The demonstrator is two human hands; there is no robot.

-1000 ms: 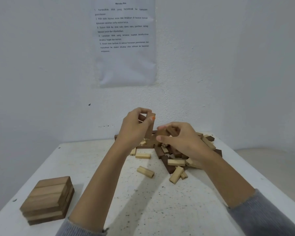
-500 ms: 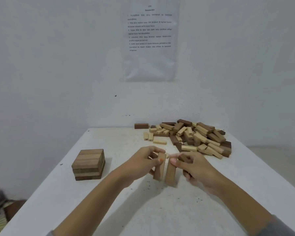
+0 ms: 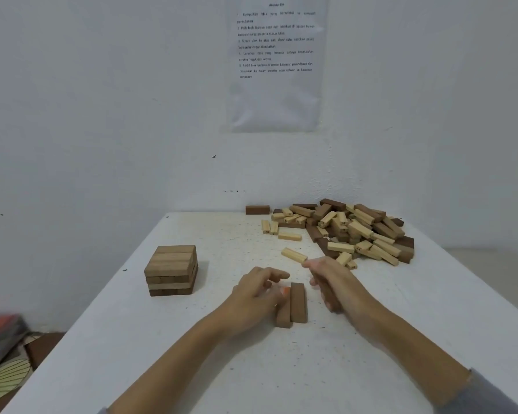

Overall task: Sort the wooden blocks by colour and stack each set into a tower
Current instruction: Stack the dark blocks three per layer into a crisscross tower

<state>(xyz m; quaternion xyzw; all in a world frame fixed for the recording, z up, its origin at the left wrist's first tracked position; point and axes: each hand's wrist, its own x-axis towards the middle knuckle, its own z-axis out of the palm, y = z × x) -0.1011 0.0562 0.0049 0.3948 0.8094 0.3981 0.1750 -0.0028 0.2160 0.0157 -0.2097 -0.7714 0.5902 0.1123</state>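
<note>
Left hand (image 3: 259,289) rests on the worktop (image 3: 192,339), fingers loosely curled and part open, thumb side touching the left one of two brown blocks (image 3: 293,304) that lie flat side by side, long sides touching, pointing away from the person. Right hand (image 3: 331,283) is just right of the pair, blurred, fingers half curled; a brownish shape shows under the palm but cannot tell whether it grips a block. One pale block (image 3: 294,254) lies alone just beyond the right fingertips. Unsorted pile (image 3: 350,231) of pale and dark blocks sits at the far right of the worktop, close to the wall (image 3: 102,115) and to the right edge; one dark block (image 3: 257,210) lies apart at the far edge, left of the pile. Finished stack (image 3: 172,270) of mid-brown blocks, several layers high, stands at the left, near the left edge, well apart from the hands. Open bare surface between stack and hands, and across the whole near part of the worktop. Printed sheet (image 3: 277,61) hangs on the wall above the pile
</note>
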